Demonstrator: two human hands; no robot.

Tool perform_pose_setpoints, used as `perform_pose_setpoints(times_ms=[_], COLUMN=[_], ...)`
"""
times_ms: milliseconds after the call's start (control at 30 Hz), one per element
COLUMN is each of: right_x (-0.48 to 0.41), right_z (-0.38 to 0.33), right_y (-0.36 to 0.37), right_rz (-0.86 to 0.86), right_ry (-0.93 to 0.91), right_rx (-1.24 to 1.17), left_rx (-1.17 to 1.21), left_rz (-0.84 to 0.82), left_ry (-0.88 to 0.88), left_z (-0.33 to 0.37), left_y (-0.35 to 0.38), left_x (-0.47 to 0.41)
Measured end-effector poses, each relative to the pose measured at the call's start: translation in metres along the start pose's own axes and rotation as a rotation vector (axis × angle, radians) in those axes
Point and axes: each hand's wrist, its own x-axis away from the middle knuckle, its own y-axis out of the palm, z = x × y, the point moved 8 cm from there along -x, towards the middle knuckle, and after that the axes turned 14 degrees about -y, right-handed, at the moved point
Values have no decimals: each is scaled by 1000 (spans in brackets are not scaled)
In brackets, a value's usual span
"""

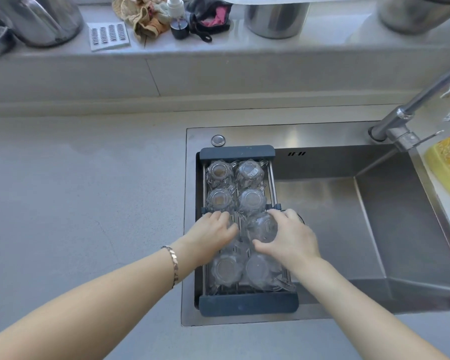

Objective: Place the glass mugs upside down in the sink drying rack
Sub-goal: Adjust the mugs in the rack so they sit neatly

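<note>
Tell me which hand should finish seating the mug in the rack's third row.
Right. The right hand already wraps that upside-down mug on the drying rack, while the left hand lies flat over the neighbouring slot.

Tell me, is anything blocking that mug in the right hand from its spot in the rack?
Nothing visible does. The right hand holds the mug upside down already over the rack, in the third row. The left hand rests beside it, not under it.
</note>
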Motion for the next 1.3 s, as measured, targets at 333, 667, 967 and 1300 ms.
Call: perform_pose_setpoints(times_ms=[333, 667, 967, 1300], right_x=[0, -18, -22, -12], right_z=[-5, -28, -5, 26], right_y=[-19, 7, 37, 42], right_rz=[-122, -217, -162, 77], right_ry=[-380, -573, -502, -30], right_rx=[188, 280, 41, -419], left_rx=[461, 445, 404, 98], left_rz=[-230, -256, -264, -151], left_ry=[-522, -596, -512, -336], left_z=[-27, -17, -12, 16], left_y=[3, 25, 16, -12], left_x=[2, 0, 2, -7])
